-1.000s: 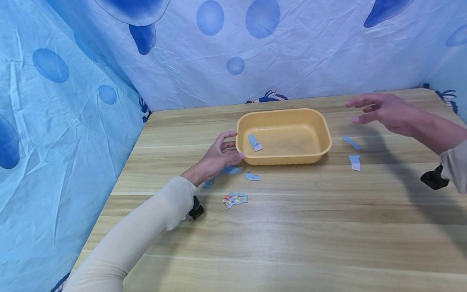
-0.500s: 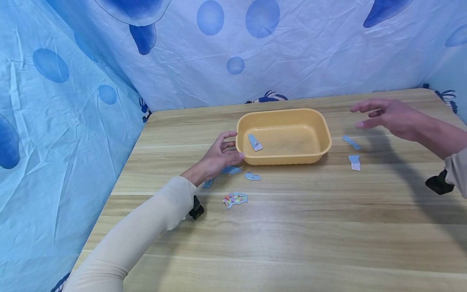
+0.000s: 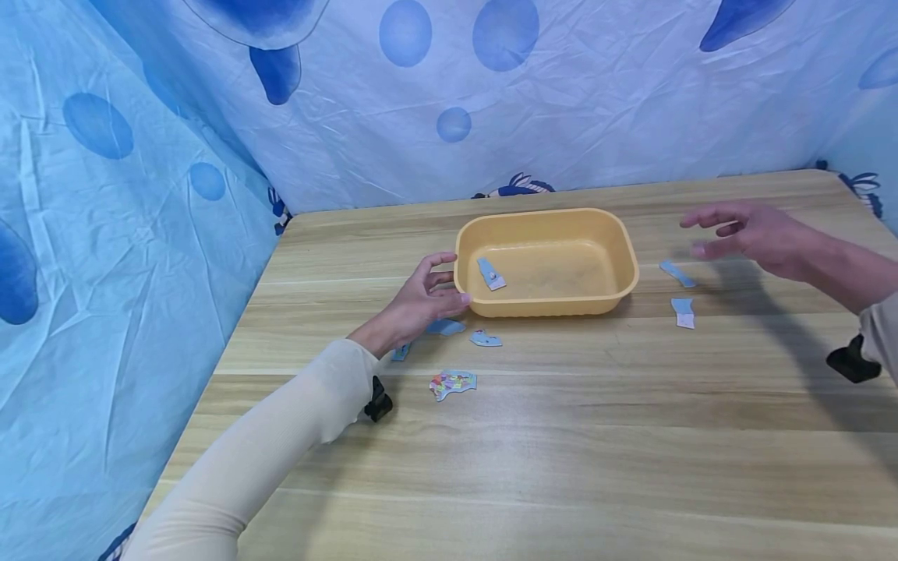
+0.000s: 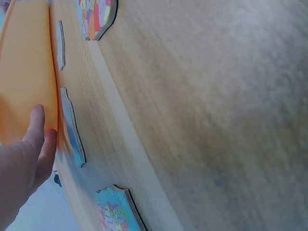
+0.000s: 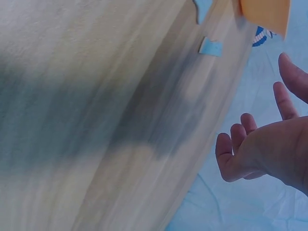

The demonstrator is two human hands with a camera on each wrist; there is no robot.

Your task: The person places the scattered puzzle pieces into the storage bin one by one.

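My left hand (image 3: 423,300) touches the left end of a yellow plastic basin (image 3: 554,303), its thumb by the near corner and its fingers along the outer wall. Inside the basin, toward its left, lies one light-blue puzzle piece (image 3: 492,274). Over the table's right side hovers my right hand (image 3: 758,238), holding nothing, its fingers loosely bent. Two puzzle pieces lie near it: a narrow blue strip (image 3: 677,273) and a blue-and-white piece (image 3: 684,313). A multicoloured puzzle piece (image 3: 453,384) lies in front of the basin, left of centre.
More puzzle pieces lie by my left hand: a small blue one (image 3: 486,339), a longer blue one (image 3: 446,328) and one partly hidden by the wrist (image 3: 401,353). A blue patterned curtain (image 3: 393,132) borders the back and left of the wooden table (image 3: 561,467).
My right hand has drifted a little to the right and toward me. The left hand, the basin and the puzzle pieces stay where they were.
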